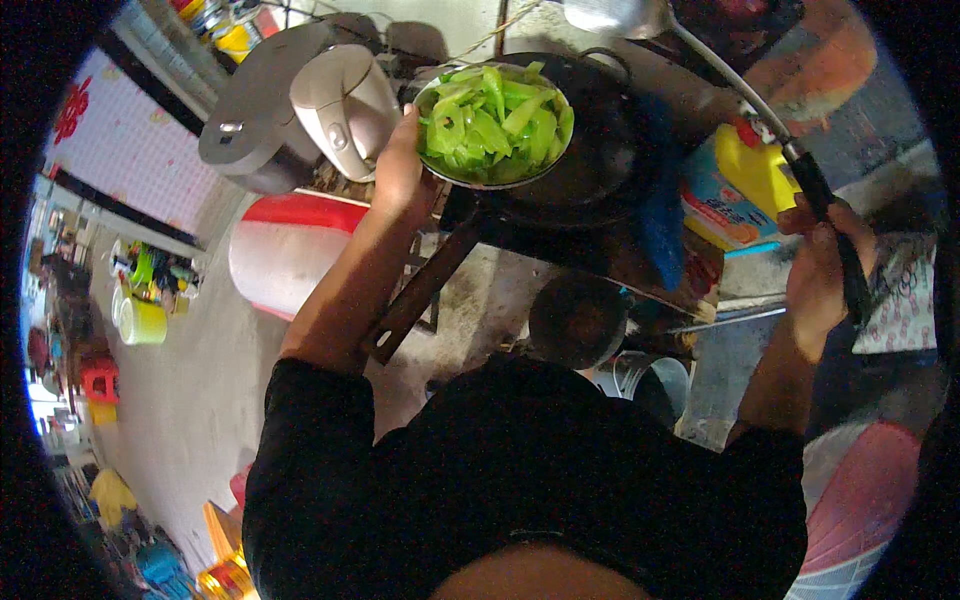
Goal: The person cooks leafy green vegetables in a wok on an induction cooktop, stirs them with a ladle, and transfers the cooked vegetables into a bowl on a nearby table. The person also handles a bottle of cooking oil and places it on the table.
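Note:
In my left hand (pixel 398 165) is a round bowl (pixel 490 186) with a pale rim, its fingers closed on the left side. Sliced green vegetables (pixel 492 120), perhaps peppers, fill the bowl. Behind and to its right a dark wok (pixel 605 165) sits on the stove, partly hidden by the bowl. The wok's long handle (pixel 428 288) points toward me, beside my left forearm. My right hand (pixel 822 262) is closed around the black handle of a long metal spatula (pixel 735 85). The spatula's broad shiny head reaches the top edge, cut off there, to the right of the wok.
A pale kettle (pixel 345 110) and a grey appliance (pixel 265 120) stand left of the bowl. Right of the wok are a yellow jug (pixel 752 170) and a blue-labelled package (pixel 722 205). A red-and-white container (pixel 290 255) and a clear bucket (pixel 650 385) are lower down.

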The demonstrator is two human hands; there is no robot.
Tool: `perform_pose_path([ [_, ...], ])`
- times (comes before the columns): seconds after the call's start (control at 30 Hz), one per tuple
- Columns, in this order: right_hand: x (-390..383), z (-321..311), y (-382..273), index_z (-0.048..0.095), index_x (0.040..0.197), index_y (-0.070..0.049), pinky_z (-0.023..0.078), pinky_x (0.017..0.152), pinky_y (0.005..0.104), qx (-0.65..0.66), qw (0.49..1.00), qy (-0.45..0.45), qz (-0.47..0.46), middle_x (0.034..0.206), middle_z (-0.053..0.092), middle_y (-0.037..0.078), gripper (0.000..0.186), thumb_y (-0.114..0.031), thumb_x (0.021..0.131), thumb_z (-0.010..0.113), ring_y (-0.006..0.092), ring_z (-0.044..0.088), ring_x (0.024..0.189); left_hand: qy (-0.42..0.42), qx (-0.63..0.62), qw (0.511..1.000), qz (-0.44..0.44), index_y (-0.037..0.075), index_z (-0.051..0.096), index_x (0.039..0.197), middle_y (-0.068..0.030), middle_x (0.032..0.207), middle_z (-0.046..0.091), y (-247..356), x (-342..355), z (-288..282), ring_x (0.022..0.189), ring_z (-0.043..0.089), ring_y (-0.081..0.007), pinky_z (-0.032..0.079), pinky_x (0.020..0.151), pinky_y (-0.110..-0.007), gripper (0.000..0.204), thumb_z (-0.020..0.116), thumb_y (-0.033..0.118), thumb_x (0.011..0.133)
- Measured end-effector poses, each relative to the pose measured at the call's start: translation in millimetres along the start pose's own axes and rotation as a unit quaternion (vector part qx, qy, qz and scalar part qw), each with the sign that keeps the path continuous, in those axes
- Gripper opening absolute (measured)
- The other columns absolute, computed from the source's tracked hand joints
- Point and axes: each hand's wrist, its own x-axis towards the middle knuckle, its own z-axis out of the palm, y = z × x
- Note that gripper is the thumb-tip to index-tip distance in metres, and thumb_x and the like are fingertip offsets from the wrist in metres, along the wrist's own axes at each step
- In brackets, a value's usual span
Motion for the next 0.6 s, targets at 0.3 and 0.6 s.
perform_pose_path([
  [0.3,5.7,40.4,70.1,0.056,0.108,-0.003,0.053,0.072,0.0383,0.19,0.963,0.033,0.187,0.092,0.065,0.017,0.022,-0.011,0.087,0.059,0.0237,0.066,0.073,0.073,0.002,0.994,0.076,0.005,0.05,0.123,-0.0104,0.116,0.059,42.4,-45.4,-10.0,0.106,0.057,-0.0235,0.043,0.095,-0.039,0.042,0.039,0.038,0.099],
  [0.6,2.9,63.1,21.3,0.055,0.103,-0.007,0.049,0.083,0.0398,0.032,0.98,-0.169,-0.096,0.088,0.066,0.013,0.021,-0.012,0.085,0.063,0.025,0.063,0.086,0.116,0.027,0.99,0.08,0.005,0.051,0.12,-0.0116,0.112,0.061,43.7,-63.7,3.4,0.099,0.06,-0.0241,0.048,0.089,-0.039,0.041,0.038,0.037,0.099],
])
